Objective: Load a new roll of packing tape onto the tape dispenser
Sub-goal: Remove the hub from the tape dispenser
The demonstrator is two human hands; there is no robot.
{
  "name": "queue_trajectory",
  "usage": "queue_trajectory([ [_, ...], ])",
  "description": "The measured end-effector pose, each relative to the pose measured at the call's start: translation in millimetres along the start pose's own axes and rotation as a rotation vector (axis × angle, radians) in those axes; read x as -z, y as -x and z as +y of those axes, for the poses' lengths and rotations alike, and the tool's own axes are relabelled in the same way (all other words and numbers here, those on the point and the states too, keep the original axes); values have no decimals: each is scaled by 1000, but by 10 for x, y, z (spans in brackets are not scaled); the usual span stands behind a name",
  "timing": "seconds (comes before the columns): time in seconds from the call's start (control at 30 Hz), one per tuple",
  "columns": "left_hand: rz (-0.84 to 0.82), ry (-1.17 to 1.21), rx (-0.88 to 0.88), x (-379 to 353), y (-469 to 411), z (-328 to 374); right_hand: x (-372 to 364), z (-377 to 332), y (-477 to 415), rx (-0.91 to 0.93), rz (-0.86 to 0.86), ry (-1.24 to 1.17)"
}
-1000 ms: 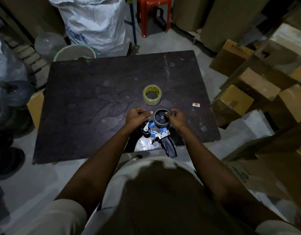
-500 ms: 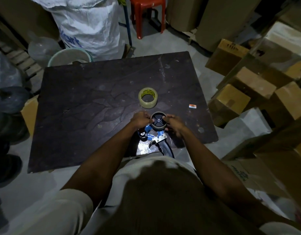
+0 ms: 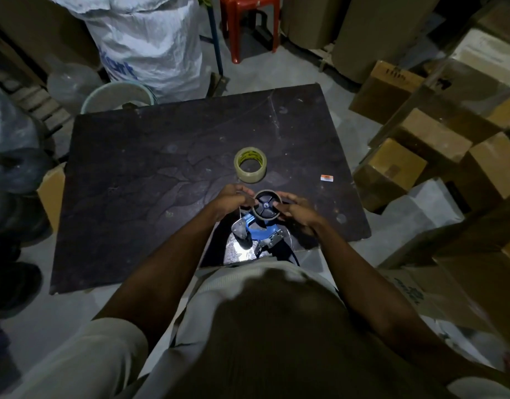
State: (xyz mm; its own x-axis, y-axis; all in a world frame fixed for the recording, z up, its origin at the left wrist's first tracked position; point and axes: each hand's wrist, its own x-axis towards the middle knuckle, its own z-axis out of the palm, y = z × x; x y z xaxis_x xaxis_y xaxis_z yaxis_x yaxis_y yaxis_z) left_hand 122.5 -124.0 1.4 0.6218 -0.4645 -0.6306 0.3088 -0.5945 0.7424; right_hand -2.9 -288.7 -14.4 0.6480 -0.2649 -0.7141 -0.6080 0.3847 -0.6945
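A blue tape dispenser (image 3: 259,233) lies on its side near the front edge of the dark table (image 3: 150,182). A brown empty cardboard core (image 3: 266,205) sits around its black spool. My left hand (image 3: 233,198) grips the core's left side, and my right hand (image 3: 298,210) grips its right side. A full roll of clear packing tape (image 3: 250,164) lies flat on the table just beyond my hands, untouched. The dispenser's black handle is partly hidden below the table edge and my body.
A small orange-and-white label (image 3: 326,177) lies on the table to the right. Cardboard boxes (image 3: 392,168) crowd the right side. Beyond the table stand a white sack (image 3: 150,41), a pale bucket (image 3: 118,95) and a red stool (image 3: 248,21). Dark bags (image 3: 12,168) are stacked on the left.
The view has shifted slightly. Both hands stay closed on the core on the dispenser's spool, and the fingers have shifted a little around it.
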Motion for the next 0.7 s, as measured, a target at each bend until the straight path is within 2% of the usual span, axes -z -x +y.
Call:
queue_trajectory([
  [0.17, 43, 32, -17, 3, 26, -32, 52, 83, -17, -12, -32, -71],
  [0.4, 108, 106, -17, -59, 28, -81, 36, 45, -20, 26, 25, -36],
  [0.7, 183, 82, -31, -67, 63, -119, -70, 12, 31, 42, 62, -73],
])
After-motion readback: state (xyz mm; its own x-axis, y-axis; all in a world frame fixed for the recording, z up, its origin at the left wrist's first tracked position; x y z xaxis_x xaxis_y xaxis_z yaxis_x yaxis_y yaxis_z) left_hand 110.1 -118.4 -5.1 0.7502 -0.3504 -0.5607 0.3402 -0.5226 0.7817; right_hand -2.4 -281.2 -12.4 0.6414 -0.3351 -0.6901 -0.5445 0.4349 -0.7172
